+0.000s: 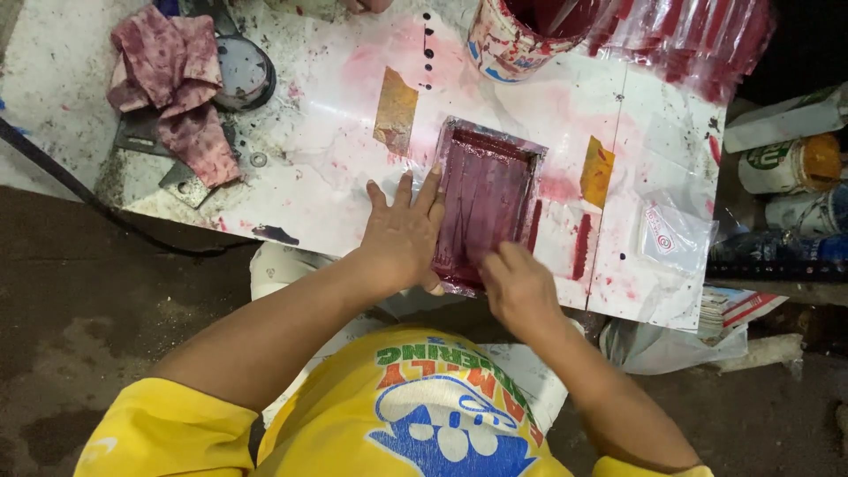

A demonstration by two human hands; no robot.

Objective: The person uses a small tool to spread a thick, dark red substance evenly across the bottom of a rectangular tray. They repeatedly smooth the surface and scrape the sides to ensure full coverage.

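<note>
The left hand (pixel 402 234) is pressing flat, fingers spread wide, at nine o'clock of the red-inked screen frame (pixel 486 199), while the right hand (pixel 519 287) is curling over its six o'clock edge.

paint can (pixel 521 35) — top cropped, screen frame (pixel 486 203) partly hand-covered

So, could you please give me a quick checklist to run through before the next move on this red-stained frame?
1. Left hand steadying the frame: ok, it lies flat on the board with fingertips at the frame's left edge.
2. Right hand placed on the frame: ok, it rests on the near end; what it holds cannot tell.
3. Frame flat on the white board: ok, it looks level.
4. Paint can clear of the hands: ok, it stands at the far edge.
5. Rag within reach: ok, far left on the table.
6. Small plastic bag clean: cannot tell.
</note>
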